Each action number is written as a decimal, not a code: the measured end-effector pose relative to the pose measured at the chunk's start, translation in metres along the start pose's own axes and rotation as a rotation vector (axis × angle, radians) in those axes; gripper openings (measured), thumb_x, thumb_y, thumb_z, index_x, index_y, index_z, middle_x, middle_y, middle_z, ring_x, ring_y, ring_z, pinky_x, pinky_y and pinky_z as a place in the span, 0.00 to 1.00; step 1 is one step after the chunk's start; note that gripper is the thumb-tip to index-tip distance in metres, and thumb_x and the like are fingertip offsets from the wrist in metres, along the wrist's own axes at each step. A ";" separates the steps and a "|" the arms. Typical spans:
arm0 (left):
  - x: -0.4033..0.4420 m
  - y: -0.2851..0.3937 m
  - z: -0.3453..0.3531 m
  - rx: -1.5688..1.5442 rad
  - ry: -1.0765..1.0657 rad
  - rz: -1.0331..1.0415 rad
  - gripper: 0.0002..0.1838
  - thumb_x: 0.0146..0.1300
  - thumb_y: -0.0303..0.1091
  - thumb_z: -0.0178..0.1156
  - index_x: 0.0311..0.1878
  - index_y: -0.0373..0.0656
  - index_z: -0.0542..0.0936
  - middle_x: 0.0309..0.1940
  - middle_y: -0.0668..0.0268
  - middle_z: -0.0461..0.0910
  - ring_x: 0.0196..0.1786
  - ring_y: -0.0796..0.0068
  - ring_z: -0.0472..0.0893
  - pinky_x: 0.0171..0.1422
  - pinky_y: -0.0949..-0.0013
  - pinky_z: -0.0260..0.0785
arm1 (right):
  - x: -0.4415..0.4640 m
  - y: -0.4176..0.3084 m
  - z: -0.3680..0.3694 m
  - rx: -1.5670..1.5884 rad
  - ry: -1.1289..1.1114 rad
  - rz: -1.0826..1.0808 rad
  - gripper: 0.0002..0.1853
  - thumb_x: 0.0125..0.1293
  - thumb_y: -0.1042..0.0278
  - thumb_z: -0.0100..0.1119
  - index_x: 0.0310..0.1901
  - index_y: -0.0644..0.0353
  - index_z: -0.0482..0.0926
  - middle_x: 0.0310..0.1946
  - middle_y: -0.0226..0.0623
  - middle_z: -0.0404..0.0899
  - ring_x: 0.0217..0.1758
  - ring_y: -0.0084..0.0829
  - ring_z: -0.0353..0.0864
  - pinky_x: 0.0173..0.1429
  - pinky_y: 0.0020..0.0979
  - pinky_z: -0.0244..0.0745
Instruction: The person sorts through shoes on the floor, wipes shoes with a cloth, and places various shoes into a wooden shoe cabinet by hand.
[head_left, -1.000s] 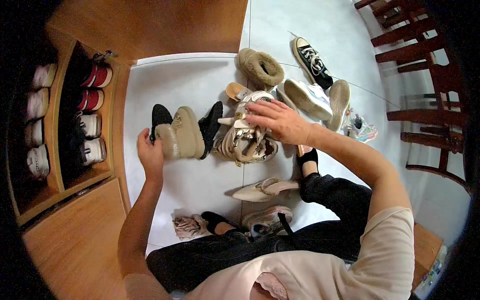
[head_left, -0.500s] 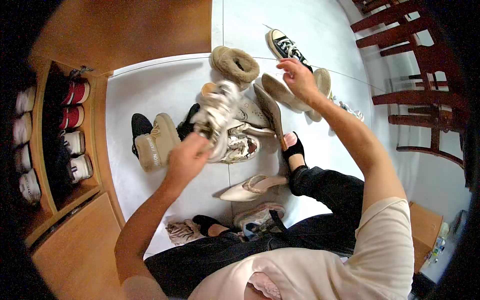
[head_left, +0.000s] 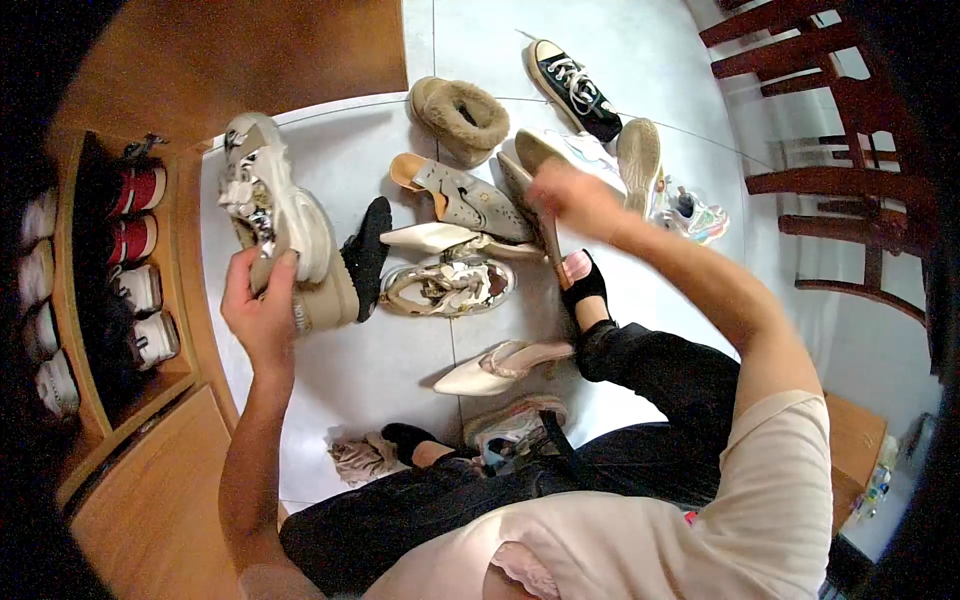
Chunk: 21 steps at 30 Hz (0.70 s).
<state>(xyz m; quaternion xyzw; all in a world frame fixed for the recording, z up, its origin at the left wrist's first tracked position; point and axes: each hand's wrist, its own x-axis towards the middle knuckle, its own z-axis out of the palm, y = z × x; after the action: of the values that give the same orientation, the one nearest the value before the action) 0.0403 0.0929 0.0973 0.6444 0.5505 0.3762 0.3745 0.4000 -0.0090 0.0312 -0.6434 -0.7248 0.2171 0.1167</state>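
Note:
My left hand [head_left: 262, 300] grips the heel of a white and silver sneaker [head_left: 275, 195], raised over a beige boot [head_left: 328, 292] and partly covering it. A black shoe [head_left: 370, 255] lies beside the boot. The matching silver sneaker [head_left: 450, 287] rests on the floor in the middle, below a cream pointed shoe [head_left: 430, 238] and a grey patterned slipper [head_left: 470, 205]. Blurred by motion, my right hand [head_left: 570, 200] is over a brown-soled shoe [head_left: 525, 190]; its fingers cannot be made out clearly.
Shoes fill the wooden cabinet [head_left: 95, 300] at left. A fur-lined boot [head_left: 462, 118], a black sneaker [head_left: 575, 90] and a white-soled sneaker [head_left: 690, 215] lie on the floor. Another cream heel [head_left: 500, 367] lies near my legs. Dark wooden chairs [head_left: 850, 185] stand at right.
My left hand has carried the silver sneaker from the middle pile leftward to above the beige boot. My right hand went from the pile to the far right, then came back down.

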 end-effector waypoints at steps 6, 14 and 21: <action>0.001 0.010 0.008 0.150 -0.122 0.207 0.10 0.52 0.28 0.61 0.35 0.36 0.73 0.27 0.69 0.71 0.31 0.81 0.69 0.36 0.77 0.63 | -0.003 -0.137 0.116 0.252 -0.280 -0.133 0.32 0.55 0.67 0.52 0.60 0.62 0.52 0.54 0.50 0.64 0.36 0.49 0.78 0.36 0.44 0.76; -0.002 0.008 -0.014 0.221 -0.134 0.251 0.11 0.50 0.26 0.62 0.35 0.34 0.73 0.31 0.63 0.72 0.36 0.73 0.73 0.44 0.73 0.65 | 0.007 -0.153 0.055 -0.031 -0.784 -0.117 0.19 0.54 0.55 0.57 0.40 0.63 0.74 0.39 0.49 0.75 0.32 0.46 0.78 0.37 0.41 0.75; -0.007 -0.002 -0.011 0.194 -0.133 0.190 0.13 0.48 0.27 0.63 0.36 0.33 0.74 0.34 0.59 0.74 0.39 0.68 0.74 0.45 0.71 0.66 | 0.014 -0.175 -0.051 -0.202 -0.479 -0.514 0.14 0.53 0.56 0.57 0.36 0.58 0.76 0.37 0.40 0.70 0.27 0.36 0.77 0.27 0.36 0.74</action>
<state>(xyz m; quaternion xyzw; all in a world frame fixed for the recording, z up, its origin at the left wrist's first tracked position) 0.0290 0.0868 0.0992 0.7502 0.4946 0.3117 0.3089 0.2666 -0.0005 0.1558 -0.3794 -0.8874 0.2525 -0.0696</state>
